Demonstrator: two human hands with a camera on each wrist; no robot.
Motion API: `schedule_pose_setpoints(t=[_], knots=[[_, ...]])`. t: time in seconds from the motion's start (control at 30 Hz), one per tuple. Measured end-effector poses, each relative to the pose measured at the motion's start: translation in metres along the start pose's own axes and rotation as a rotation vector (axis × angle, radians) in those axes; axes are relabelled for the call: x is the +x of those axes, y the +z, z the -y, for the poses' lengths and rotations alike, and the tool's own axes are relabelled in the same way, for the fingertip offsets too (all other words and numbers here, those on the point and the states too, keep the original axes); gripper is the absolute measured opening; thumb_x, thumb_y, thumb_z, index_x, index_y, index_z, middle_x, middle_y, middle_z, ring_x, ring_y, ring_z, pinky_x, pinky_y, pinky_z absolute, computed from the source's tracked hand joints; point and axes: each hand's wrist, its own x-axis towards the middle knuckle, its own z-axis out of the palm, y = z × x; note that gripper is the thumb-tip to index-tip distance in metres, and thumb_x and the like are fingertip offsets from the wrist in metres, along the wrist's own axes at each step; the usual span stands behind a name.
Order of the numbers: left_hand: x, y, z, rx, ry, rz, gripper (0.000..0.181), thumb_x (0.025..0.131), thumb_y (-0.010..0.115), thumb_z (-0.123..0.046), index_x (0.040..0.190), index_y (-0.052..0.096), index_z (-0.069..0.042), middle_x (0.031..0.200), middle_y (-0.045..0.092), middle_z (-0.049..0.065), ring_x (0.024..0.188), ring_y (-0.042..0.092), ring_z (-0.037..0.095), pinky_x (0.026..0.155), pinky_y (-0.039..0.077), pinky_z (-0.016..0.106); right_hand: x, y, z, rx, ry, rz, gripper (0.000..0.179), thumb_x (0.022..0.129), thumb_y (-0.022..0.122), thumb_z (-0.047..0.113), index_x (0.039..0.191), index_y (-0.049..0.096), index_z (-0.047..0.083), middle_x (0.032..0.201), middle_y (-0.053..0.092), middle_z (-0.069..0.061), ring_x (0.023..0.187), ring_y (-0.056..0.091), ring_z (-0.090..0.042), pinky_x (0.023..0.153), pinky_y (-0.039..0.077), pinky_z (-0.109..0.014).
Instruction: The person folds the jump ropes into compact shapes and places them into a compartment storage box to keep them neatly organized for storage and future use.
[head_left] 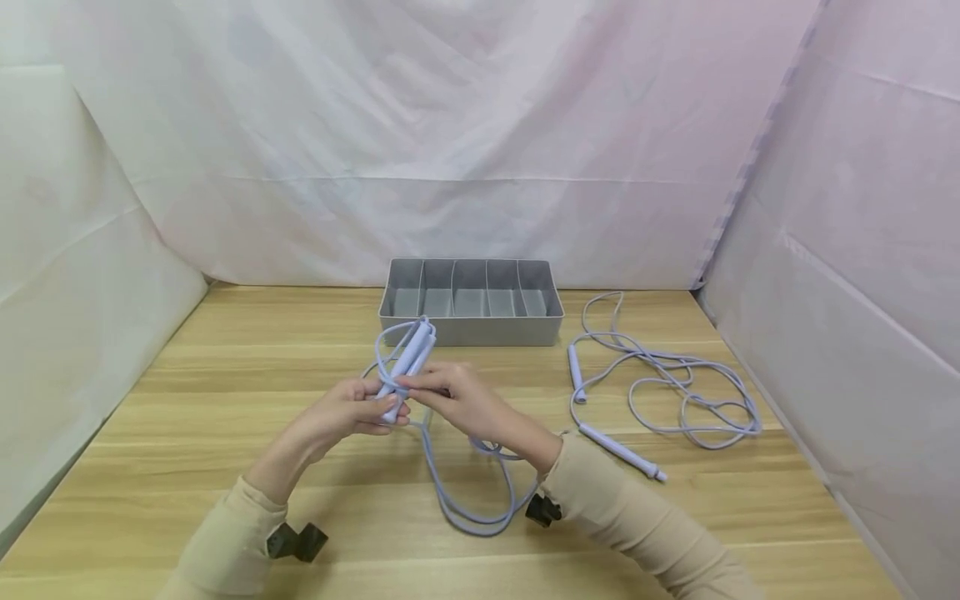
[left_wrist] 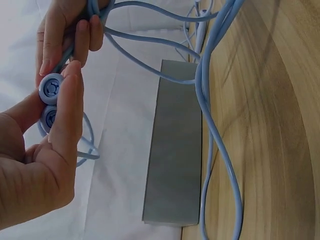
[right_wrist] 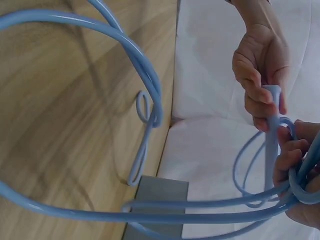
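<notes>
A light blue jump rope is held up over the table in front of the grey box. My left hand (head_left: 337, 419) grips its two handles (head_left: 411, 358) side by side near their lower ends; the round handle ends (left_wrist: 52, 88) face the left wrist camera. The right hand (head_left: 472, 402) pinches the cord against the handles, where a loop wraps around them. Doubled cord (right_wrist: 200, 216) runs from the right fingers and hangs in loose loops (head_left: 480, 527) down to the tabletop beneath the right forearm.
A grey box (head_left: 472, 332) with several compartments stands at the back of the wooden table (head_left: 247, 350). To the right lies a second light blue jump rope (head_left: 618, 452), its cord loosely tangled and both handles apart. White cloth (head_left: 450, 125) encloses the back and sides.
</notes>
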Motion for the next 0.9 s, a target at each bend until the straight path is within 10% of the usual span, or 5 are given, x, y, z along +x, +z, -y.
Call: schedule_pose_setpoints(t=[0.5,0.73,0.9], knots=[[0.001,0.006,0.003,-0.151,-0.012,-0.038,0.034,0.095,0.045,-0.031,0.104,0.058,-0.001,0.090,0.069,-0.002,0.088,0.064,0.010,0.081,0.051,0.027,-0.003,0.014,0.000,0.047,-0.041,-0.069,0.027,0.085,0.060,0.005,0.110,0.061,-0.005,0.096,0.067,-0.012,0.075,0.060,-0.007,0.063,0.048,-0.013],[0.002,0.011,0.001,-0.203,-0.036,-0.109,0.025,0.096,0.045,-0.027,0.086,0.062,-0.011,0.080,0.068,-0.005,0.081,0.065,0.009,0.080,0.051,0.027,-0.006,0.014,-0.001,0.142,0.075,0.008,0.039,0.086,0.060,0.008,0.118,0.038,0.001,0.065,0.060,-0.004,0.045,0.037,-0.001,0.042,0.032,-0.016],[-0.004,0.005,-0.008,-0.159,-0.012,-0.219,0.023,0.095,0.046,-0.022,0.094,0.058,-0.003,0.076,0.066,-0.004,0.076,0.064,0.007,0.080,0.052,0.028,-0.009,0.002,0.001,0.035,0.144,0.106,0.029,0.087,0.060,0.009,0.112,0.048,0.002,0.056,0.051,0.001,0.042,0.032,0.000,0.039,0.029,-0.014]])
